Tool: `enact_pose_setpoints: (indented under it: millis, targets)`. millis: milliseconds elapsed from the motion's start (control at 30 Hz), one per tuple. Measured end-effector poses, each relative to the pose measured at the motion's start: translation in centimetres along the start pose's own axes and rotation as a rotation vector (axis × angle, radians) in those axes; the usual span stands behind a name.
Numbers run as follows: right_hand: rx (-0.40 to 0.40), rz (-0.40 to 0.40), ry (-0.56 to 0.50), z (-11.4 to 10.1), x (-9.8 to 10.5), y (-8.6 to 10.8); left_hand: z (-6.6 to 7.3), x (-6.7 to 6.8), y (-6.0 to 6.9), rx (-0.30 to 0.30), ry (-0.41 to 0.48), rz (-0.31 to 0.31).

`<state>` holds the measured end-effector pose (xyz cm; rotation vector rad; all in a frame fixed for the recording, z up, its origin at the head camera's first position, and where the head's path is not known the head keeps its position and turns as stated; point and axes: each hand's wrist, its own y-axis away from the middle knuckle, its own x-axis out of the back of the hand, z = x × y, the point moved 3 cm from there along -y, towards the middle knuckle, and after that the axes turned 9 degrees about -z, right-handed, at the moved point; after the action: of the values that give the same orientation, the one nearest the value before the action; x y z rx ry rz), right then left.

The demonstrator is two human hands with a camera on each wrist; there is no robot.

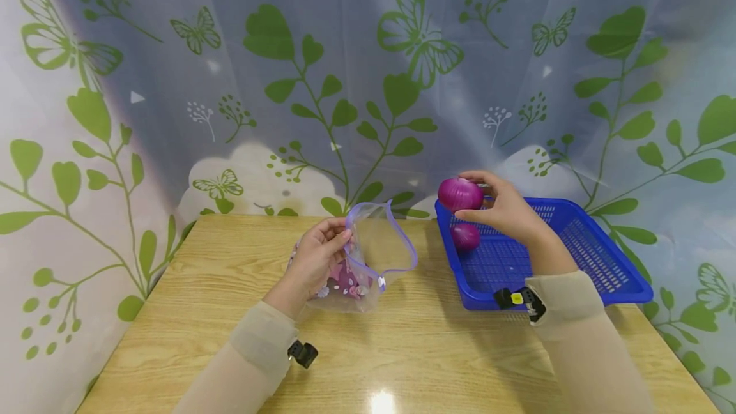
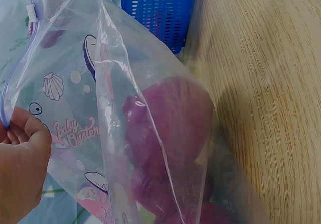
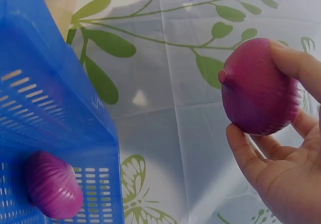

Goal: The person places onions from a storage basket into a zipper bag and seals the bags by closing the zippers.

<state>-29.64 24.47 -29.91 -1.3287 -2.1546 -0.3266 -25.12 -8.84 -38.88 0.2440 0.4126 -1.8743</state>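
Observation:
My left hand pinches the rim of a clear zip bag with a purple zip edge, and its mouth gapes. Inside the bag several purple onions show through the printed plastic in the left wrist view. Above the left side of a blue basket, my right hand grips a purple onion between thumb and fingers. Another onion lies on the basket floor, below the held one.
A wooden table bears the bag at its middle and the basket at the right. Behind it hangs a curtain with green leaves and butterflies. A black band with a small device sits on each wrist.

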Motion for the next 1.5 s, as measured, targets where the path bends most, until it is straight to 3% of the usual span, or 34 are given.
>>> enact_pose_setpoints:
  millis: [700, 1500]
  targets:
    - [0.053, -0.018, -0.004, -1.0, -1.8, 0.0, 0.1, -0.2, 0.0, 0.011, -0.011, -0.005]
    - [0.117, -0.095, -0.055, -1.6, -4.8, -1.0, 0.0, -0.3, -0.1, 0.003, -0.012, -0.015]
